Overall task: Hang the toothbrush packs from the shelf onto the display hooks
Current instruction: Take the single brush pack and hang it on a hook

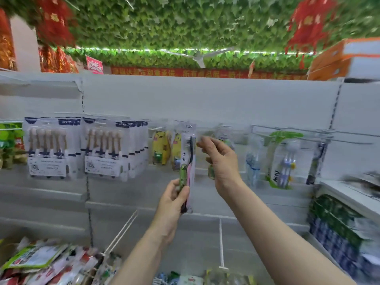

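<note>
So my left hand (174, 199) is wrapped round the bottom end of a single toothbrush pack (188, 161), holding it upright, bristles on top. My right hand (221, 163) is up just right of the pack's top with fingers bent toward the thumb, but it's blurry and I can't tell if it's pinching anything. Yellow cartoon packs (161, 148) hang just left of the pack's top, multi-brush packs (102, 149) further left, and loose packs (41, 262) are piled below-left of my left hand.
</note>
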`<state>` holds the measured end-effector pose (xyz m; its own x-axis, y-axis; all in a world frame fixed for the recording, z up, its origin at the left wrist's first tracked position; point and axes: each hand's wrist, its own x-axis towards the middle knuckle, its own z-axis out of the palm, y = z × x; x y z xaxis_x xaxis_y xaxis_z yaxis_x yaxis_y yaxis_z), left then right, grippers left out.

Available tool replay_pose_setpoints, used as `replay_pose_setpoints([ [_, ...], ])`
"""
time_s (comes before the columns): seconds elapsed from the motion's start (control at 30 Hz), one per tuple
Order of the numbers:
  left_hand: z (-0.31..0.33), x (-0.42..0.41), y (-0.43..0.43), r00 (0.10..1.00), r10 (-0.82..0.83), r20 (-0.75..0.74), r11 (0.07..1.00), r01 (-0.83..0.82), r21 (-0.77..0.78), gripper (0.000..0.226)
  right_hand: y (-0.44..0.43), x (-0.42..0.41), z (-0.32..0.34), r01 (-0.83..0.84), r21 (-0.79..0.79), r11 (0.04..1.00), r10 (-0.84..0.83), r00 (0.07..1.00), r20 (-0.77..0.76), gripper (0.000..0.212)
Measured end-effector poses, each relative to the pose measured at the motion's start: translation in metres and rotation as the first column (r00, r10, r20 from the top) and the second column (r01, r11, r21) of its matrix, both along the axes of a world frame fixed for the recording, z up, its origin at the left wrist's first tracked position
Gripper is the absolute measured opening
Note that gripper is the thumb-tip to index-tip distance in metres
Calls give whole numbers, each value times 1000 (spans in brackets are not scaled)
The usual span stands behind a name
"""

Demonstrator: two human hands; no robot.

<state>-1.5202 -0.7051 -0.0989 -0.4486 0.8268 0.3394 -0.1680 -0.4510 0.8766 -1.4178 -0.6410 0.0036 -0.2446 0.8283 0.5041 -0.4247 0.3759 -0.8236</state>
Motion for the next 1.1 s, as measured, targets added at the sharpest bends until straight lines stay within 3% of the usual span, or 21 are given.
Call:
replay_pose_setpoints([
  [0.4, -14, 281, 77, 984, -176, -1, 983, 176, -58, 12, 65, 280, -33, 146, -61, 987, -138, 984, 113, 10],
  [0.8, -23, 386, 140, 944, -312, -111, 929, 279, -242, 17, 108, 405, -46, 310, -173, 935, -310, 950, 31, 22],
  [1.1, -17, 438, 183, 936, -345, -62, 911, 319, -260, 14, 150, 454, -38, 381, -177, 907, -364, 924, 119, 27],
])
